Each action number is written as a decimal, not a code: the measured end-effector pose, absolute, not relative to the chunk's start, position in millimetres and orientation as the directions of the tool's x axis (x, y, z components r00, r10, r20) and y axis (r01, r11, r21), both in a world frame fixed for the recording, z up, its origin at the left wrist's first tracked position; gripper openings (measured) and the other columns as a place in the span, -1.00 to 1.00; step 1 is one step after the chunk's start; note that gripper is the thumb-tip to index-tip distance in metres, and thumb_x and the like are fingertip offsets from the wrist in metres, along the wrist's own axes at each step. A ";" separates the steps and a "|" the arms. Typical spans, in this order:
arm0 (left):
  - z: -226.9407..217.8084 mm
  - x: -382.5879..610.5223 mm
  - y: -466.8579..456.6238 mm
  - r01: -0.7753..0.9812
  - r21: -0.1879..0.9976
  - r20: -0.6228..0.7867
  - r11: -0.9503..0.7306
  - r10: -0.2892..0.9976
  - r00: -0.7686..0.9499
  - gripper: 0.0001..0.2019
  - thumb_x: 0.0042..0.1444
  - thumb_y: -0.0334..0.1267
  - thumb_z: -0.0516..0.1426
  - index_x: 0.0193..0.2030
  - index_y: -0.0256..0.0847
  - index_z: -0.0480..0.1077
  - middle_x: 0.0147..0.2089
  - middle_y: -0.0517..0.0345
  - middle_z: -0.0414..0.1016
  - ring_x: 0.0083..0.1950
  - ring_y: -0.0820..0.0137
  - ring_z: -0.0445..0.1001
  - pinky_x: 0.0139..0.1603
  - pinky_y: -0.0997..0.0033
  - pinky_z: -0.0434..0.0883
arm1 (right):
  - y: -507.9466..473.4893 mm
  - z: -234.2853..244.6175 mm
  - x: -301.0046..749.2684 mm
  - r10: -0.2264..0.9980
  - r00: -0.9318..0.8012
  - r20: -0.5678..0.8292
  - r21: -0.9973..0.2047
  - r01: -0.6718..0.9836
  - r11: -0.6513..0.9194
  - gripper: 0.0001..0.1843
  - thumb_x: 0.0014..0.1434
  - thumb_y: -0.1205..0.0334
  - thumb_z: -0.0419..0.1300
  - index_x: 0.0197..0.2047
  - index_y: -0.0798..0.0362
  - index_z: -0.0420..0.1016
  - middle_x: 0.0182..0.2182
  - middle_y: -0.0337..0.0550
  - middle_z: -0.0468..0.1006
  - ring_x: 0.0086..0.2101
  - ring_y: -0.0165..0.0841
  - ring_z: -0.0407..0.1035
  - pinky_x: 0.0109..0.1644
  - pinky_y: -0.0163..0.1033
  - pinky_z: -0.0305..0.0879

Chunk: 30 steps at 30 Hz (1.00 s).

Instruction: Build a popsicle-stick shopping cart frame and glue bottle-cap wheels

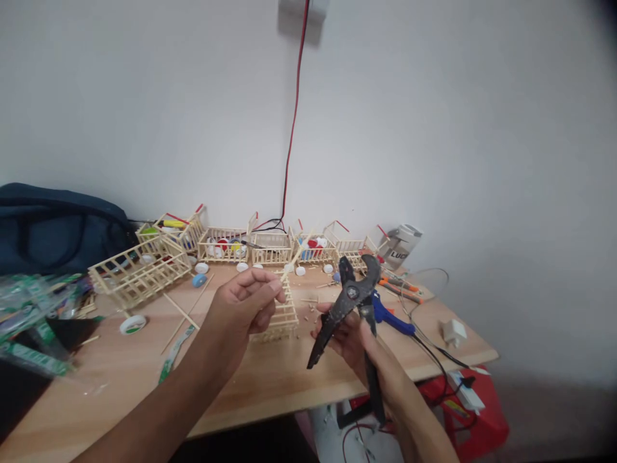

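Note:
My left hand [248, 301] pinches thin wooden sticks [295, 258] between thumb and fingers, their far ends pointing up and to the right. Black hand shears [351, 293] with a curved jaw are in my right hand [349, 344]. Their jaws stand apart, and no stick lies between them. On the table behind my left hand sits a slatted stick frame [282, 318], partly hidden by the fingers. Short cut stick pieces [311, 308] are scattered to its right.
Several stick-built carts [224, 244] line the wall, some holding bottle caps. A larger cart [139, 270] stands at left beside plastic wrappers [43, 321] and a dark bag [58, 225]. A blue glue gun [393, 315], orange-handled pliers [402, 289] and cables lie on the right.

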<state>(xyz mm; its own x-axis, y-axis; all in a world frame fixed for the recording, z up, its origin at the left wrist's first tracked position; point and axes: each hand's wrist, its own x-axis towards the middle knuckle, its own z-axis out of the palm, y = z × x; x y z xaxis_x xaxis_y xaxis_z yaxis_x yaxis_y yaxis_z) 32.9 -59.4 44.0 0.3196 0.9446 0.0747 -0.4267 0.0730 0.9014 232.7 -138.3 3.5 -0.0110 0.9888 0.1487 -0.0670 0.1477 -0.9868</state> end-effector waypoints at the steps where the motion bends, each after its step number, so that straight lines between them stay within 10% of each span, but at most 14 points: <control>1: 44.9 35.5 -60.8 -0.418 0.906 0.080 0.067 0.943 0.324 -0.77 -0.03 -0.21 0.31 -0.34 -0.24 0.36 -0.47 0.25 0.44 -0.64 0.67 0.08 -0.64 0.60 -0.04 | -139.8 4.8 234.3 0.991 -0.011 0.130 -0.991 -0.025 0.130 -0.36 0.24 -0.31 -0.04 0.12 -0.01 0.43 0.05 0.04 0.51 0.06 -0.12 0.38 0.19 0.10 0.27; 10: 39.9 55.2 -57.9 -0.359 0.931 0.077 0.060 0.932 0.355 -0.79 -0.06 -0.21 0.30 -0.44 -0.28 0.39 -0.52 0.19 0.46 -0.66 0.66 0.09 -0.67 0.60 -0.05 | -145.3 20.9 235.4 0.992 -0.051 0.113 -0.864 0.488 0.124 -0.48 0.32 -0.16 -0.03 0.09 0.03 0.45 -0.08 -0.06 0.55 -0.03 -0.18 0.40 0.14 -0.06 0.27; 30: 19.8 58.8 -56.1 -0.336 0.941 0.093 0.050 0.913 0.396 -0.75 -0.12 -0.18 0.36 -0.41 -0.27 0.44 -0.63 0.32 0.29 -0.64 0.64 0.09 -0.61 0.61 0.01 | -135.3 9.3 229.6 0.922 0.007 0.387 -0.489 0.849 0.199 -0.56 0.21 0.04 0.19 0.08 0.05 0.28 -0.06 0.04 0.40 -0.03 -0.09 0.27 0.07 0.06 0.26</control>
